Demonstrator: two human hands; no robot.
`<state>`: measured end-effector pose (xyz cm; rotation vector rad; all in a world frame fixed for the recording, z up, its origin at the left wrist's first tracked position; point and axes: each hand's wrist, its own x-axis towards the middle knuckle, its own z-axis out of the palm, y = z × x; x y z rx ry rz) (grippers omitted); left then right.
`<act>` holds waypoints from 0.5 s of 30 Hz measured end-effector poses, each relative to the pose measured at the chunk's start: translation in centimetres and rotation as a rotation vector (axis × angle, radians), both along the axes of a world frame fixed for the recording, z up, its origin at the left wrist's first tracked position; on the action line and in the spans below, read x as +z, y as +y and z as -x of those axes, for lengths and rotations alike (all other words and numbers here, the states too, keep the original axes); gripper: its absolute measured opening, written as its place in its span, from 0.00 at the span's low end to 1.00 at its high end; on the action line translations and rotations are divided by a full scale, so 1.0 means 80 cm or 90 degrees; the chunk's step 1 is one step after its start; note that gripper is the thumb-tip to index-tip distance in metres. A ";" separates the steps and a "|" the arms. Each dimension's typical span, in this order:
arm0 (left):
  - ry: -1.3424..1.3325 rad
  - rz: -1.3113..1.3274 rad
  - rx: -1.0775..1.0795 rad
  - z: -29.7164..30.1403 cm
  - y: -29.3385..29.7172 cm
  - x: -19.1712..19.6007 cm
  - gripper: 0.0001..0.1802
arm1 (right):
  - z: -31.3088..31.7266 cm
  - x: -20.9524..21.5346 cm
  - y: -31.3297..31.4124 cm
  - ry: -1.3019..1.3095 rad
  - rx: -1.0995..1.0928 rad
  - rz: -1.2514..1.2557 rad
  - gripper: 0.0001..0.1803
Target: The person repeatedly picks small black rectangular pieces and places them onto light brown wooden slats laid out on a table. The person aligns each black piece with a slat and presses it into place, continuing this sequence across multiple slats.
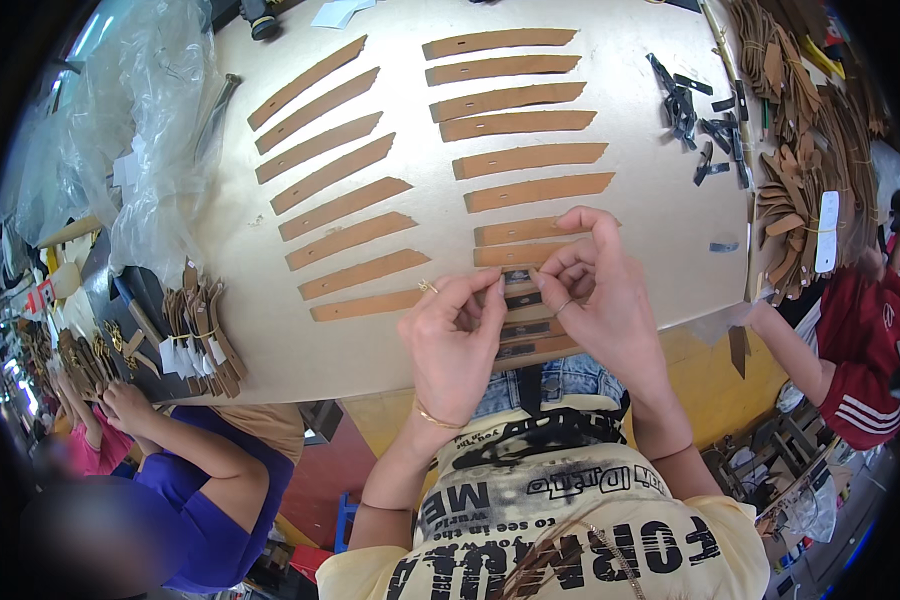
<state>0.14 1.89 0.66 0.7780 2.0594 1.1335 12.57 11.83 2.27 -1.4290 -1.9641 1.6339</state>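
My left hand (452, 335) and my right hand (602, 300) meet over a stack of brown leather strips near the table's front edge. With thumb and finger, each hand pinches one end of a small dark strip (517, 277) lying across a leather strip. Just below it, other leather strips carry similar black pieces (523, 299) on their middles. Part of this stack is hidden behind my fingers. Beyond my hands, two columns of tan leather strips (540, 191) with small slots lie spread out, the left column (356, 229) slanting upward to the right.
Loose black pieces (678, 112) are scattered at the table's right. Bundled brown strips (795, 190) hang over the right edge, by a person in a red sleeve (855, 350). Clear plastic bags (150, 130) and tagged bundles (202, 330) lie left, near a person in purple (240, 500).
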 end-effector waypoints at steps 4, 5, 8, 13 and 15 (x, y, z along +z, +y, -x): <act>0.040 -0.005 -0.001 -0.003 0.001 0.000 0.06 | 0.001 -0.002 -0.002 -0.004 -0.005 -0.008 0.26; 0.058 0.000 -0.006 -0.004 0.001 0.000 0.06 | 0.001 -0.003 -0.003 -0.011 -0.011 -0.001 0.26; 0.093 0.002 -0.006 -0.008 0.001 -0.001 0.08 | 0.000 -0.004 -0.002 -0.016 -0.014 0.000 0.26; 0.275 -0.076 -0.032 -0.011 -0.009 -0.010 0.16 | 0.001 -0.003 -0.003 -0.013 -0.019 -0.003 0.26; 0.352 -0.081 -0.079 -0.008 -0.020 -0.012 0.21 | 0.001 -0.003 -0.003 -0.012 -0.020 -0.002 0.26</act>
